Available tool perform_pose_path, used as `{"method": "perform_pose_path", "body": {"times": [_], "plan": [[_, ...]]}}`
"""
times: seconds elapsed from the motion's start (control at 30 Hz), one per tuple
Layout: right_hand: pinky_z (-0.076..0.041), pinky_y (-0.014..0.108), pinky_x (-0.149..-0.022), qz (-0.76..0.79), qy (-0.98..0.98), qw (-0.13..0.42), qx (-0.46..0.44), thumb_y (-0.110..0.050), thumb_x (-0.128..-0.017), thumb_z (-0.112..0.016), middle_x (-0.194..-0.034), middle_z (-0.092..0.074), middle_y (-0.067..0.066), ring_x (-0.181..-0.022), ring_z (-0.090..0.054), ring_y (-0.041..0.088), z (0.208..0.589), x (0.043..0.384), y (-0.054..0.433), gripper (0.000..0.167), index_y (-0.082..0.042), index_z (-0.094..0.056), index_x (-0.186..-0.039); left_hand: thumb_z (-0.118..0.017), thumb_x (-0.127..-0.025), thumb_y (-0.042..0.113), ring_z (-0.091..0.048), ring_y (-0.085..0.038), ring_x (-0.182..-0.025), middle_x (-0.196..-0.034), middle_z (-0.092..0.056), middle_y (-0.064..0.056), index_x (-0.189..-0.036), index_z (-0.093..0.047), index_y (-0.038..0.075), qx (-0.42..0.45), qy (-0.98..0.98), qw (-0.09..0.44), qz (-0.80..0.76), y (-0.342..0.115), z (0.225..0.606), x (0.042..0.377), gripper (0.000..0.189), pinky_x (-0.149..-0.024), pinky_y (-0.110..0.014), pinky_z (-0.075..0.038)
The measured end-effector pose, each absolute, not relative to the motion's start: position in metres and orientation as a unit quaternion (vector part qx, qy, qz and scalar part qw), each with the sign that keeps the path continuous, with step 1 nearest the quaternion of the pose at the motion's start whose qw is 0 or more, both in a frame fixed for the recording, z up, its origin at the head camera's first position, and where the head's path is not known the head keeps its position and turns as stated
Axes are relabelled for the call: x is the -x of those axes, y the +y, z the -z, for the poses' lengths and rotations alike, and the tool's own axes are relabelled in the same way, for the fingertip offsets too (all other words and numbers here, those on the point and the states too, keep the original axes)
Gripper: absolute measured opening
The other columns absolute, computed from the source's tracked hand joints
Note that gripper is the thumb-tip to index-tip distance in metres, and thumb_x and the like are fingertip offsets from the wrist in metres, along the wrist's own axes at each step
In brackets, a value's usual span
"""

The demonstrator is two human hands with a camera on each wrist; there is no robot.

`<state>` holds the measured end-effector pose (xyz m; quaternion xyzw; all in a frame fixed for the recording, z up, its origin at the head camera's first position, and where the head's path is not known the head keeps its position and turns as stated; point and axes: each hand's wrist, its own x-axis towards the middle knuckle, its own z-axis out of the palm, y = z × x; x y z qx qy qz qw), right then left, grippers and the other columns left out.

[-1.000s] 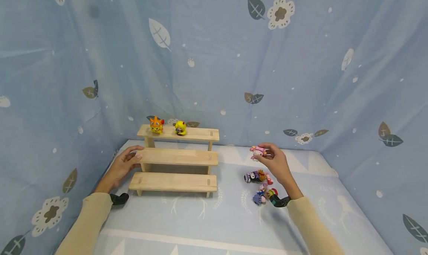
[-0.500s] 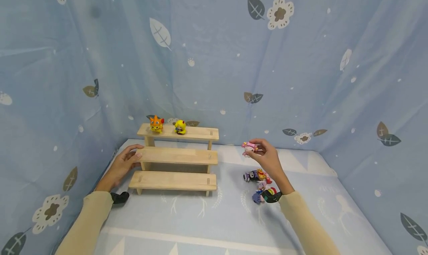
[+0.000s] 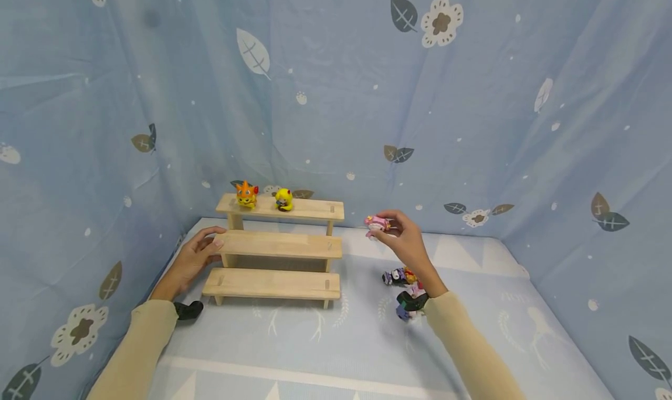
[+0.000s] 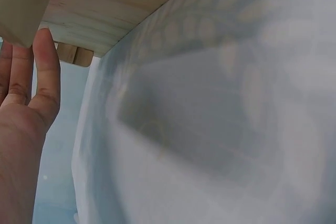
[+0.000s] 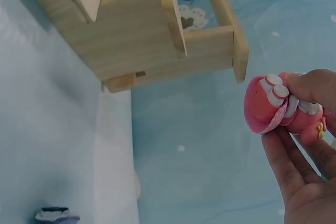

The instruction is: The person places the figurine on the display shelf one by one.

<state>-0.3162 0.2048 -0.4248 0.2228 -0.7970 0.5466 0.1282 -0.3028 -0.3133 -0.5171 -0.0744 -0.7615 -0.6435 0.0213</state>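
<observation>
My right hand pinches a small pink-and-white figurine in the air, right of the stepped wooden stand. The right wrist view shows the figurine tipped on its side, the underside of its pink skirt and white feet facing the camera, between thumb and fingers. With my left hand I hold the left end of the stand's middle step; in the left wrist view, fingers reach up against the wood. On the top step stand an orange-and-yellow figurine and a yellow-haired figurine.
Several small figurines lie in a cluster on the cloth-covered table, partly hidden under my right wrist. Blue patterned curtains hang behind and at both sides, close behind the stand.
My right hand has moved left and slightly up with the pink figurine, toward the stand. My left hand stays at the middle step.
</observation>
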Motion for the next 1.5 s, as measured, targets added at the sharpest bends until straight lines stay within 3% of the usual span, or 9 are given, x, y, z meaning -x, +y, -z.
{"method": "perform_pose_path", "body": {"times": [0.13, 0.37, 0.7, 1.0, 1.2, 1.5], "plan": [[-0.058, 0.033, -0.09, -0.547, -0.795, 0.134, -0.225, -0.008, -0.091, -0.08, -0.126, -0.064, 0.014, -0.109, -0.066, 0.031, 0.42, 0.319, 0.193, 0.045, -0.006, -0.063, -0.132, -0.063, -0.104, 0.039, -0.063, -0.01, -0.107, -0.123, -0.057, -0.003, -0.151, -0.046, 0.017, 0.074, -0.764, 0.023, 0.641, -0.313, 0.517, 0.302, 0.055, -0.091, -0.04, -0.057], [-0.058, 0.03, -0.087, -0.542, -0.794, 0.138, -0.237, -0.017, -0.09, -0.082, -0.122, -0.066, 0.005, -0.104, -0.068, 0.022, 0.416, 0.325, 0.177, 0.042, -0.015, -0.066, -0.129, -0.063, -0.104, 0.037, -0.063, -0.011, -0.107, -0.123, -0.057, -0.003, -0.153, -0.044, 0.016, 0.076, -0.762, 0.023, 0.643, -0.312, 0.516, 0.302, 0.056, -0.089, -0.037, -0.057], [-0.058, 0.031, -0.087, -0.521, -0.791, 0.166, -0.273, -0.014, -0.088, -0.085, -0.117, -0.068, 0.006, -0.102, -0.068, 0.022, 0.409, 0.331, 0.151, 0.042, -0.013, -0.067, -0.126, -0.062, -0.105, 0.036, -0.063, -0.011, -0.108, -0.122, -0.057, -0.003, -0.153, -0.043, 0.013, 0.08, -0.759, 0.022, 0.645, -0.312, 0.518, 0.302, 0.057, -0.087, -0.031, -0.058], [-0.06, 0.04, -0.081, -0.517, -0.779, 0.197, -0.295, -0.006, -0.084, -0.086, -0.114, -0.069, 0.012, -0.096, -0.069, 0.029, 0.408, 0.34, 0.131, 0.044, -0.006, -0.067, -0.125, -0.062, -0.105, 0.035, -0.064, -0.011, -0.107, -0.123, -0.058, -0.002, -0.154, -0.042, 0.013, 0.082, -0.756, 0.025, 0.648, -0.312, 0.518, 0.303, 0.057, -0.089, -0.039, -0.058], [-0.059, 0.032, -0.082, -0.527, -0.772, 0.19, -0.299, -0.011, -0.085, -0.086, -0.113, -0.069, 0.006, -0.096, -0.068, 0.023, 0.407, 0.343, 0.117, 0.042, -0.01, -0.068, -0.123, -0.062, -0.105, 0.034, -0.064, -0.011, -0.107, -0.123, -0.059, 0.0, -0.152, -0.045, 0.015, 0.084, -0.752, 0.025, 0.653, -0.313, 0.519, 0.302, 0.053, -0.087, -0.035, -0.058], [-0.059, 0.035, -0.085, -0.527, -0.771, 0.184, -0.308, -0.013, -0.089, -0.084, -0.114, -0.069, 0.006, -0.099, -0.068, 0.02, 0.4, 0.352, 0.098, 0.039, -0.011, -0.068, -0.124, -0.061, -0.106, 0.034, -0.064, -0.011, -0.108, -0.124, -0.059, 0.0, -0.154, -0.042, 0.011, 0.084, -0.755, 0.027, 0.65, -0.312, 0.519, 0.303, 0.057, -0.09, -0.041, -0.057]]}}
